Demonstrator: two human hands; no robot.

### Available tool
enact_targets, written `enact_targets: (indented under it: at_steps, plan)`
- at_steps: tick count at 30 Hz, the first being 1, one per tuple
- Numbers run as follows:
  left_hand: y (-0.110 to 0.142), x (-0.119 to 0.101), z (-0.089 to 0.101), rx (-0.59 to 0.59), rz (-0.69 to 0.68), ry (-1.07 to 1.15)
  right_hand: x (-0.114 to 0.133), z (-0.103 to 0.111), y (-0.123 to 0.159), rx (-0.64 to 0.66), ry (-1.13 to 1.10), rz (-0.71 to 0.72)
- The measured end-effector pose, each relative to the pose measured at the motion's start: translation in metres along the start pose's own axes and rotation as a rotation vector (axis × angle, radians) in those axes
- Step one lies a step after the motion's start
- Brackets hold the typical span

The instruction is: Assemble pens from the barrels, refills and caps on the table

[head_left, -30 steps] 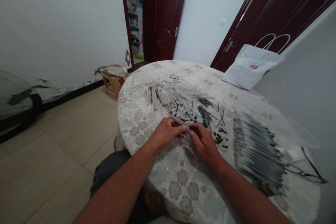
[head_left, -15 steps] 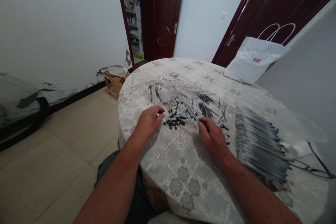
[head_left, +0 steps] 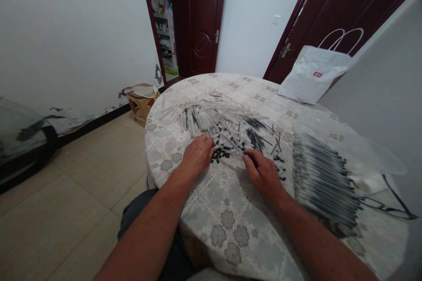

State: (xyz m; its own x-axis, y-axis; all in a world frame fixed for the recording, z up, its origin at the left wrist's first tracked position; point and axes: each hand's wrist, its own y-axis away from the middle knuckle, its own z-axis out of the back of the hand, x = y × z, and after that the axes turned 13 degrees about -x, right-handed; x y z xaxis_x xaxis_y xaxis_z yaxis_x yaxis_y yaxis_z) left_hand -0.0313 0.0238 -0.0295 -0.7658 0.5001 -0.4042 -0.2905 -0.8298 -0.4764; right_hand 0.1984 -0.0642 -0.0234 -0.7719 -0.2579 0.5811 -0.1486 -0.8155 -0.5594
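From where I stand, the pen barrel point(head_left: 234, 144) looks light, stiff and a bit slick, best pinched near its close end. The right hand point(head_left: 264, 174) has that end between nearly closed fingers, the rest slanting away over the counter point(head_left: 231, 204). The left hand point(head_left: 197, 156) curls beside the black caps point(head_left: 220, 153); whether it grips anything, I can't tell.

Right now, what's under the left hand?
Small black pieces lie right beside the fingers of the left hand, and patterned tablecloth shows around the wrist. Whatever is directly beneath the palm and curled fingers is covered, so I can't tell.
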Motion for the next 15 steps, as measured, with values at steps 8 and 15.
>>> enact_targets:
  at_steps: [8,15]
  plan:
    - [-0.003,-0.006,0.023,-0.086,0.51,0.852,0.0,-0.001,0.005,0.025,-0.04,0.064]
    - [-0.005,-0.005,0.026,-0.099,0.804,1.353,0.004,-0.004,0.008,0.074,-0.072,0.119]
